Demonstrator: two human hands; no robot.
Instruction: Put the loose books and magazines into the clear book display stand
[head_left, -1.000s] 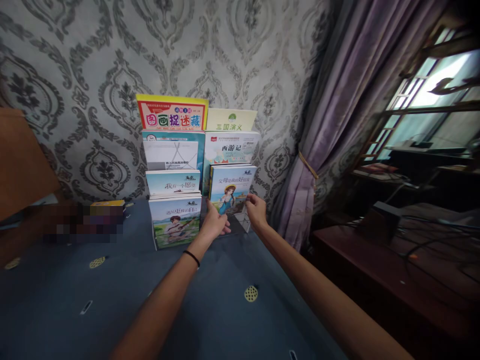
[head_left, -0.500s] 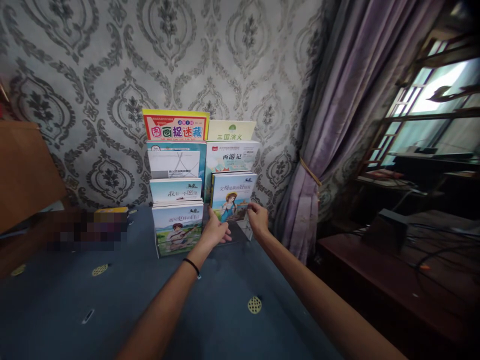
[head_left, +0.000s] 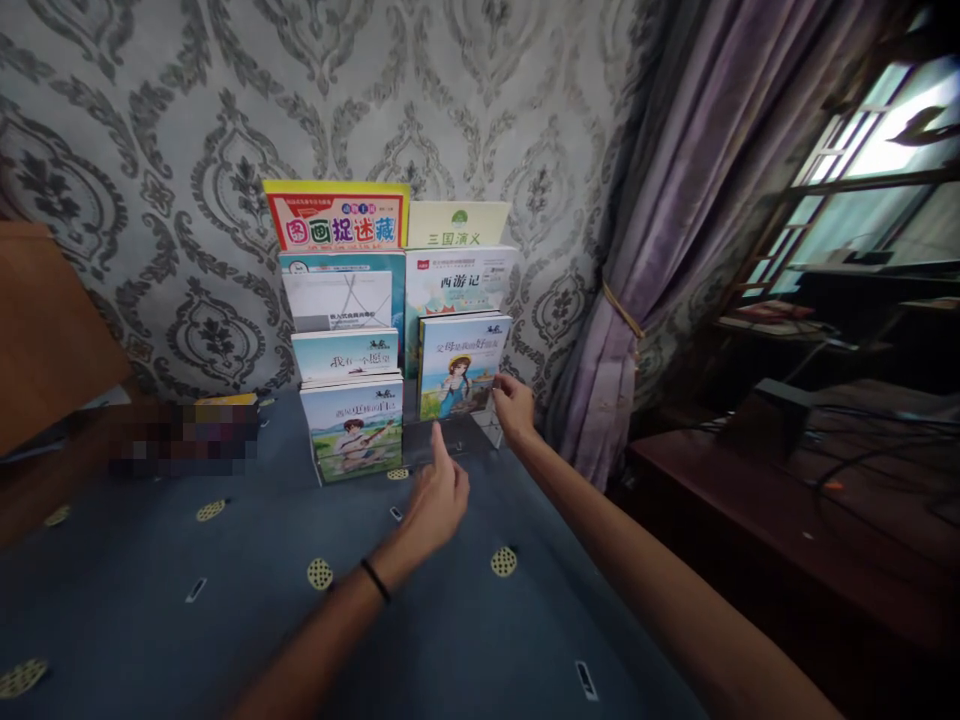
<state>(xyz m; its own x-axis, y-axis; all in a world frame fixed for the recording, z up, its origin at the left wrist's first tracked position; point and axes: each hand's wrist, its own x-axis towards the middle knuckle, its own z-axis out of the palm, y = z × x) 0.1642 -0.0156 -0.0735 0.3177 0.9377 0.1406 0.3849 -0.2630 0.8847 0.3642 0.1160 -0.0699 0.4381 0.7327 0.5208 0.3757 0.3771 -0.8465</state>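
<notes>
A paperback book with a girl in a yellow hat (head_left: 457,362) stands upright in the right column of a tiered book rack (head_left: 450,440). My right hand (head_left: 514,408) is closed at its lower right edge, fingers curled against the cover's side. Below and in front of the rack hovers my left hand (head_left: 442,495), holding nothing, one digit stretched toward the rack and the rest loosely bent. A black band circles that wrist. To the left stands a book with a boy playing guitar (head_left: 356,435). Behind these, several books rise in steps, among them a red and yellow picture book (head_left: 341,220).
A blue patterned cloth (head_left: 255,560) covers the table. Patterned wallpaper (head_left: 315,90) is behind the rack, with a purple curtain (head_left: 675,200) to the right. A dark red desk (head_left: 750,520) with cables stands at far right. An orange-brown object (head_left: 52,320) is at left.
My left hand has drawn back from the girl book's lower left side toward me. My right hand stays at that book's right edge. The view has tilted slightly downward.
</notes>
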